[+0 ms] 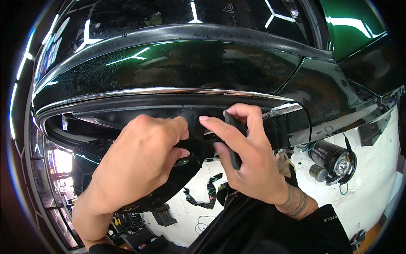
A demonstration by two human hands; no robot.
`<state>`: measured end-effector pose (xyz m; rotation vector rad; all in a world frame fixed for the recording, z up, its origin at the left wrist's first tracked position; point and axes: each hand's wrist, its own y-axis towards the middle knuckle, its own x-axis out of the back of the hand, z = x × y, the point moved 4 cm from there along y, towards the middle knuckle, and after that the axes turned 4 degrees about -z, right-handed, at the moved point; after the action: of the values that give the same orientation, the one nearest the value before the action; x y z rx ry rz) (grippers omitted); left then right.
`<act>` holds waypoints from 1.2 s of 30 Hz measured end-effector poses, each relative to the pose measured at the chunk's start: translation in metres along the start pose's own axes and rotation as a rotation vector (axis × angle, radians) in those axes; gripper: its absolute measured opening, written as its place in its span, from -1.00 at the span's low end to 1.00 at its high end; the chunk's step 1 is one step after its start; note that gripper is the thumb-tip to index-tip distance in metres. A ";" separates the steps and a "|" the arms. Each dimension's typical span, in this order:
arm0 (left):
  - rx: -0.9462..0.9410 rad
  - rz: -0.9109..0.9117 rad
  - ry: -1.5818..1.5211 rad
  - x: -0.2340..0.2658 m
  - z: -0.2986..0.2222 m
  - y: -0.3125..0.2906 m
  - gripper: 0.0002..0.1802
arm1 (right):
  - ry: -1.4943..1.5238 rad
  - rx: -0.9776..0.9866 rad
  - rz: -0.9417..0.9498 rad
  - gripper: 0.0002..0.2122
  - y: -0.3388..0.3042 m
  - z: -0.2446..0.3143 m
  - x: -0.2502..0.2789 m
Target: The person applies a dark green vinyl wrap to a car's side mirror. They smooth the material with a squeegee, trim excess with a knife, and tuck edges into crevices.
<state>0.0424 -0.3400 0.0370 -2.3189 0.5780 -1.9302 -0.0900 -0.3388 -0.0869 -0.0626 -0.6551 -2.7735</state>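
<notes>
In front of me is the side of a dark green car (182, 67), turned sideways below a window with a black rubber seal (169, 33). My left hand (141, 158) has its fingers curled in a pinch at a dark, thin edge near the opening under the chrome strip (203, 91). What it pinches is mostly hidden. My right hand (251, 154) holds a flat black squeegee-like piece (233, 156) between thumb and fingers, with its index finger pointing toward my left hand. A dark glossy shape (182, 178) hangs below my hands; whether it is film or a car part I cannot tell.
A black cylindrical tank (327, 155) with a hose stands on the white tiled floor at the right. Dark green film scraps (207, 199) lie on the floor below. Tools and dark cases (135, 228) sit at the lower left. Water droplets dot the bodywork.
</notes>
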 end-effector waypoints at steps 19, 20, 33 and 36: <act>0.003 0.057 -0.056 -0.007 0.002 -0.002 -0.80 | 0.264 -0.022 0.116 -0.80 -0.027 0.038 0.028; 0.005 0.057 -0.063 -0.007 0.002 0.000 -0.80 | 0.260 -0.035 0.160 -0.76 -0.029 0.035 0.022; -0.166 -0.233 -0.039 -0.015 0.010 0.000 -0.90 | 0.048 0.110 0.031 -0.79 -0.011 0.057 0.001; -0.177 -0.250 0.011 -0.014 0.007 0.000 -0.87 | 0.081 0.167 0.017 -0.79 -0.012 0.057 -0.007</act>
<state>0.0468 -0.3362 0.0222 -2.6026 0.4988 -2.0732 -0.0886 -0.3013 -0.0415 0.0777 -0.8568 -2.6778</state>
